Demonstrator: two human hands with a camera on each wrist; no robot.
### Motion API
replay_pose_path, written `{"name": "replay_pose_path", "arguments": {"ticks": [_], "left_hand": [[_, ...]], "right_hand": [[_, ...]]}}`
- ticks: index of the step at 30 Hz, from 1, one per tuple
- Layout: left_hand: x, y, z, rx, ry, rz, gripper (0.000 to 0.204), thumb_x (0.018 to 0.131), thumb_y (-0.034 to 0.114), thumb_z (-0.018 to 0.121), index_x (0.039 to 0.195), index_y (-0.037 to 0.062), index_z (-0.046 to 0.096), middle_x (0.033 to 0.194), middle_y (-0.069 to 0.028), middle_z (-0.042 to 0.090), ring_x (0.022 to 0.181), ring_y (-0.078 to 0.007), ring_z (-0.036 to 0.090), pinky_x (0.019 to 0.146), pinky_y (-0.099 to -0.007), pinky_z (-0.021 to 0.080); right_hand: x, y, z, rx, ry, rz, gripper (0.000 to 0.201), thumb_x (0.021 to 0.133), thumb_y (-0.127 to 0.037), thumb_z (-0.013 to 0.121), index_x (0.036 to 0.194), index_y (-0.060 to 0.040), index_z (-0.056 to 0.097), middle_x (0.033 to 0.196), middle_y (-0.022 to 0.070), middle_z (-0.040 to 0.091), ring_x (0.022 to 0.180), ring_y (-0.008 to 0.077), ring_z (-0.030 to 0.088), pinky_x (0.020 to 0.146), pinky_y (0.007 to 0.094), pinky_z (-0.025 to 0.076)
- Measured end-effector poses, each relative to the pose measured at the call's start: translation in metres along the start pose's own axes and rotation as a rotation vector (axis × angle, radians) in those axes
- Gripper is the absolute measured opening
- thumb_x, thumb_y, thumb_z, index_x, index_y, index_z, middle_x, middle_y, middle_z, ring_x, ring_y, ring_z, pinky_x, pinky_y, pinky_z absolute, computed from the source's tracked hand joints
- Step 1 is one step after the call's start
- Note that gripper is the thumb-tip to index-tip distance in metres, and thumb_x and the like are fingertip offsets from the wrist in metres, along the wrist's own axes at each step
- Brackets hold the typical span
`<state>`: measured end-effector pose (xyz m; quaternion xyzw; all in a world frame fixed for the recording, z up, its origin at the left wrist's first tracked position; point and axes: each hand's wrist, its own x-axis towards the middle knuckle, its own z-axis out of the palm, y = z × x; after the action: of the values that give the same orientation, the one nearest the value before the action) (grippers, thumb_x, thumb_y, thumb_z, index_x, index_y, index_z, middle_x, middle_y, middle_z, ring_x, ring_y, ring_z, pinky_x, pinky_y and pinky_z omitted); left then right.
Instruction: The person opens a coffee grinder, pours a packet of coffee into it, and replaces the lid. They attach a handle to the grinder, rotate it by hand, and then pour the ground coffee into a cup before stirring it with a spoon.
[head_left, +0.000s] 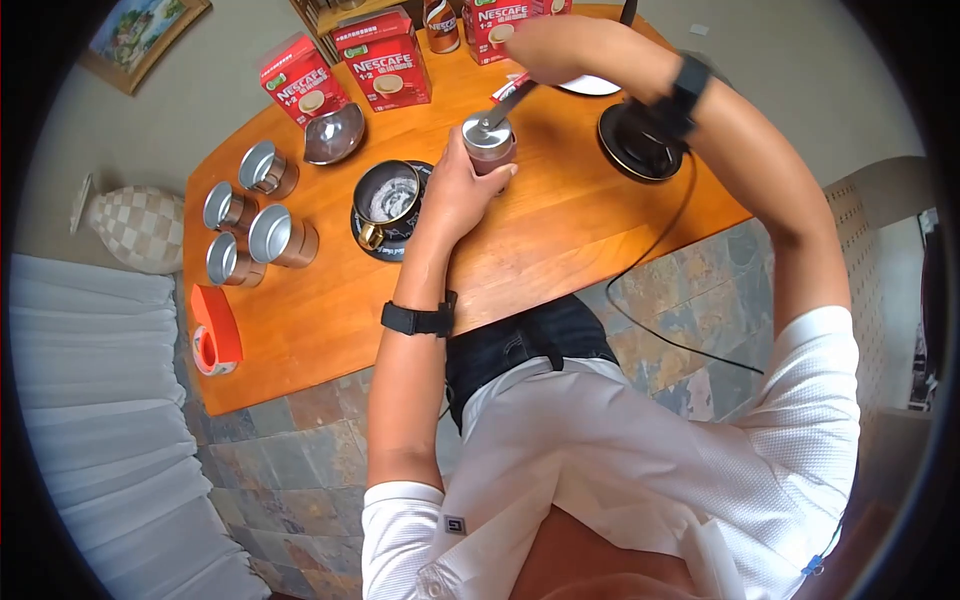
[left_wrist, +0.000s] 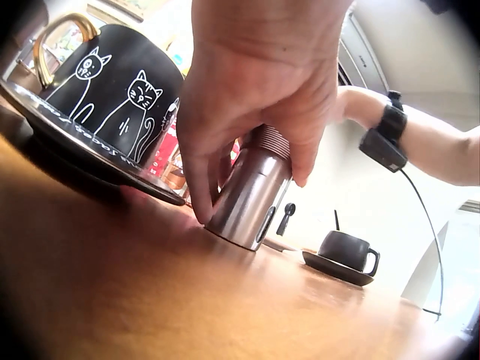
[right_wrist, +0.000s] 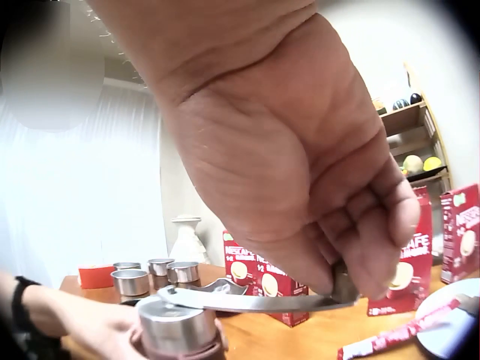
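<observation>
A manual coffee grinder [head_left: 488,133] with a steel body stands upright on the wooden table. My left hand [head_left: 460,200] grips it, thumb on one side and fingers on the other. From its silver lid a flat metal crank [right_wrist: 262,301] sticks out toward my right hand [head_left: 545,50]. The right fingers curl round the crank's knob [right_wrist: 345,283], mostly hiding it. Left of the grinder is a black cup with white cat drawings [left_wrist: 124,94] and a gold handle, on a black saucer [left_wrist: 45,120]. White residue shows inside that cup.
Several metal cups [head_left: 283,236] and a red tape dispenser [head_left: 218,335] are at the left. Red Nescafe boxes [head_left: 385,65] and a shiny metal bowl [head_left: 335,133] are at the back. A black cup [left_wrist: 345,246] stands at right; a cable [head_left: 655,235] hangs from my right wrist.
</observation>
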<state>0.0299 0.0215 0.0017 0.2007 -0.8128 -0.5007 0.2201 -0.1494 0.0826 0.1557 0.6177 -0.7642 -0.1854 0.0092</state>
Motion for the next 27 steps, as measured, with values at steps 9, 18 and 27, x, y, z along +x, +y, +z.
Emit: {"name": "replay_pose_path", "arguments": {"ticks": [9, 18, 27], "left_hand": [[-0.002, 0.0, 0.0, 0.032, 0.007, -0.004, 0.054, 0.084, 0.023, 0.077, 0.125, 0.0016, 0.048, 0.12, -0.0204, 0.065, 0.108, -0.0301, 0.066, 0.095, -0.0392, 0.051], [-0.001, 0.003, -0.003, 0.004, -0.174, -0.105, 0.035, 0.09, 0.014, 0.069, 0.12, -0.0019, 0.062, 0.119, -0.0128, 0.068, 0.103, -0.023, 0.066, 0.092, -0.0361, 0.051], [-0.001, 0.005, -0.001, 0.043, 0.025, 0.01, 0.059, 0.081, 0.02, 0.079, 0.127, 0.0025, 0.048, 0.117, -0.0202, 0.067, 0.11, -0.0341, 0.066, 0.094, -0.0392, 0.051]], "right_hand": [[-0.115, -0.058, 0.001, -0.048, 0.008, -0.456, 0.016, 0.082, -0.005, 0.064, 0.094, 0.0043, 0.066, 0.074, 0.0153, 0.069, 0.073, 0.0332, 0.071, 0.063, 0.0411, 0.056], [0.01, -0.108, -0.01, 0.211, 0.363, -0.654, 0.018, 0.085, -0.009, 0.061, 0.1, -0.0007, 0.067, 0.085, 0.0205, 0.07, 0.083, 0.039, 0.069, 0.07, 0.0483, 0.056], [0.039, -0.006, 0.006, -0.035, 0.253, -0.172, 0.018, 0.079, -0.012, 0.071, 0.087, 0.0034, 0.074, 0.088, 0.0231, 0.072, 0.084, 0.0383, 0.071, 0.071, 0.045, 0.058]]}}
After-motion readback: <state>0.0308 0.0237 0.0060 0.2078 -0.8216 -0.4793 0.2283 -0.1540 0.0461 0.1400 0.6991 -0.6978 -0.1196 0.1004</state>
